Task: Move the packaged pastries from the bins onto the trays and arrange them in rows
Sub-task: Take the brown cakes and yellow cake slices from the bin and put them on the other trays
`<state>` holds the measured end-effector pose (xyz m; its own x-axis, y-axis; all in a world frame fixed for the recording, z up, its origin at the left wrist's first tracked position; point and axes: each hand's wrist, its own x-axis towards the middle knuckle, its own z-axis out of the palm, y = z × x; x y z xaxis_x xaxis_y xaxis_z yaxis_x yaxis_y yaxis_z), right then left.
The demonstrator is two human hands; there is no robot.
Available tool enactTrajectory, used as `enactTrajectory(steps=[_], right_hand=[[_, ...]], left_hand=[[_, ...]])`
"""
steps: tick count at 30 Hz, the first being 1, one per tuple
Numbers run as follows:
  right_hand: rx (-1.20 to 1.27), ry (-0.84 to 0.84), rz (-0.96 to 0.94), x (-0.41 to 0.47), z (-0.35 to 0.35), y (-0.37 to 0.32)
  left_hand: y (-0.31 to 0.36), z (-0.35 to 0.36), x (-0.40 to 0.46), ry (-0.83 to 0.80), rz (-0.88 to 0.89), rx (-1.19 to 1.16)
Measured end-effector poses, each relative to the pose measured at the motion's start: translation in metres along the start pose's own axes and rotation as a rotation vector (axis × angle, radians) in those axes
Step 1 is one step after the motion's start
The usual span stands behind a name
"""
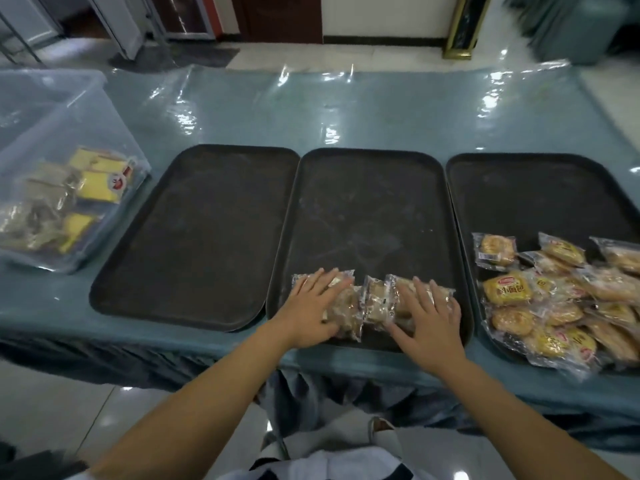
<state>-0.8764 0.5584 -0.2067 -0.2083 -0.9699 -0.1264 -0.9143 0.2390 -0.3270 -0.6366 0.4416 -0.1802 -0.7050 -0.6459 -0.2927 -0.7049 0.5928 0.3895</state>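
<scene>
We are standing at a table [346, 109] draped in teal cloth under a shiny clear plastic sheet, looking down at three black trays side by side.

Middle tray [367, 209]: we are pressing both hands flat on a small cluster of wrapped pastries [375, 303] sitting at its near edge. These are pale brown, roundish cakes in clear crinkly wrappers, lying edge to edge and partly overlapping. Exact count is hard to read under the hands.

Left hand [311, 306]: fingers straight and spread, palm down, resting on the left packets. Not curling round anything.

Right hand [431, 317]: same pose, fingers straight and slightly fanned, lying on the right packets.

Left tray [204, 223]: we are seeing only its bare dark surface.

Right tray [533, 195]: a loose pile of pastries [554, 306] is covering its near part and spilling over the front rim toward the table edge. These are golden-yellow round buns in clear wrappers, some with a red logo and printed characters. They are lying jumbled, no rows.

Far left on the table: a clear plastic bin [52, 133] is holding more packets [69, 199], some yellow, some in clear greyish wrap, blurred through the bin wall.

Beyond the table we are seeing tiled floor and a dark doorway.
</scene>
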Motion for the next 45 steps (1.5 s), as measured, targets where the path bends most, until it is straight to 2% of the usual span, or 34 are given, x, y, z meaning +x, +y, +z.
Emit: enactTrajectory(steps=[4, 7, 10, 17, 25, 31, 40, 42, 45], right_hand=[[0.219, 0.058, -0.018, -0.002, -0.016, -0.081], [0.424, 0.11, -0.043, -0.004, -0.018, -0.167], [0.618, 0.069, -0.106, -0.012, -0.01, -0.249], [0.685, 0.042, -0.335, -0.008, -0.026, -0.381], [0.723, 0.03, -0.533, 0.035, -0.02, -0.499], [0.756, 0.076, -0.628, 0.101, -0.006, -0.601], [0.697, 0.083, -0.619, 0.209, 0.009, -0.728], [0.617, 0.075, -0.61, 0.224, 0.015, -0.746], [0.428, 0.123, -0.593, 0.233, 0.026, -0.76]], left_hand=[[-0.024, -0.022, -0.053, 0.294, -0.133, -0.401], [-0.064, -0.042, -0.115, 0.504, -0.234, -0.537], [-0.108, -0.068, -0.179, 0.607, -0.325, -0.577], [-0.184, -0.137, -0.295, 0.824, -0.416, -0.647], [-0.28, -0.189, -0.36, 1.022, -0.471, -0.527], [-0.379, -0.249, -0.375, 1.014, -0.434, -0.382], [-0.501, -0.356, -0.37, 0.892, -0.37, -0.202], [-0.519, -0.367, -0.364, 0.838, -0.359, -0.191], [-0.545, -0.379, -0.347, 0.66, -0.318, -0.163]])
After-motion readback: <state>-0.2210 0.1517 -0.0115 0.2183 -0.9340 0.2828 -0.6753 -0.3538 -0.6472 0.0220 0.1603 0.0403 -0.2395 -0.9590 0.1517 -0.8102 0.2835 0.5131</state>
